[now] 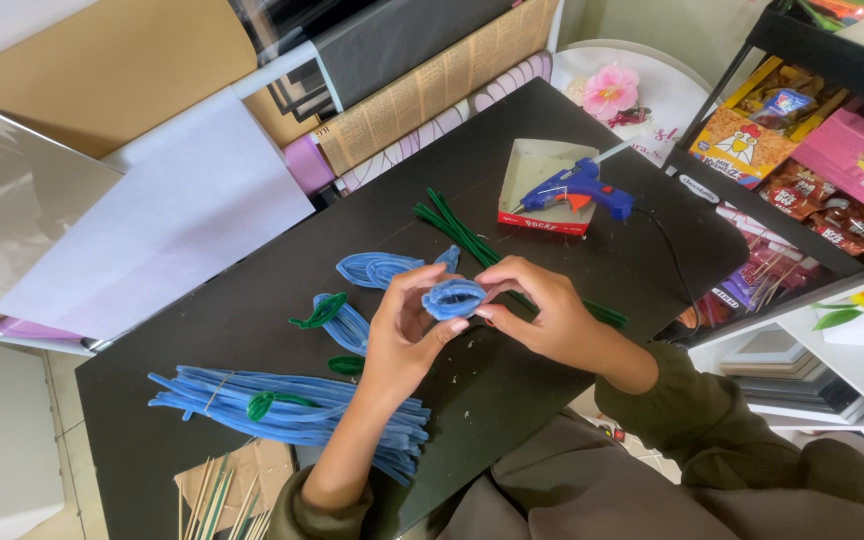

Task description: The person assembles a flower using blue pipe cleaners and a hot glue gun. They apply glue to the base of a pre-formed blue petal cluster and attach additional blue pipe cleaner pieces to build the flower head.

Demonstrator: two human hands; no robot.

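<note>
Blue pipe-cleaner petal [453, 297] held crosswise, left hand [404, 335], right hand [537, 310], tip seemingly leftward

a black desk [252, 300] carries a bundle of blue pipe cleaners [282, 408], folded blue petals [377, 268], green stems [457, 230], and a shallow box [542, 190] holding a blue glue gun [582, 188].

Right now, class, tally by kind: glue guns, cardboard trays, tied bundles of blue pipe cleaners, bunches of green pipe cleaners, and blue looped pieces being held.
Glue gun: 1
Cardboard tray: 1
Blue pipe cleaner bundle: 1
Green pipe cleaner bunch: 1
Held blue looped piece: 1
Total: 5
</note>
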